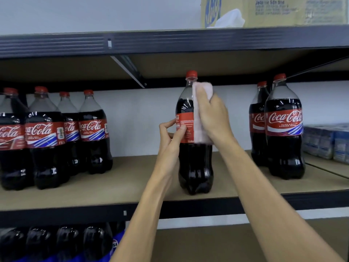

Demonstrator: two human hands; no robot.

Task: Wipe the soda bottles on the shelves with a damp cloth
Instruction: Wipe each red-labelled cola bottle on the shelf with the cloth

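Note:
A large cola bottle (194, 163) with a red cap and red label stands alone in the middle of the brown shelf board (132, 178). My left hand (171, 138) holds its label side with thumb and fingertips. My right hand (213, 114) presses a pale pink cloth (199, 118) against the bottle's right side, from the shoulder down to the label's lower edge. Several more cola bottles (47, 137) stand grouped at the left, and two cola bottles (283, 129) stand at the right.
A cardboard box (273, 11) with a white plastic bag (230, 18) sits on the top shelf. Blue-wrapped packs (326, 141) lie at the far right. Dark bottles (66, 242) fill the lower shelf at the left. The black shelf beam (207, 207) runs under my arms.

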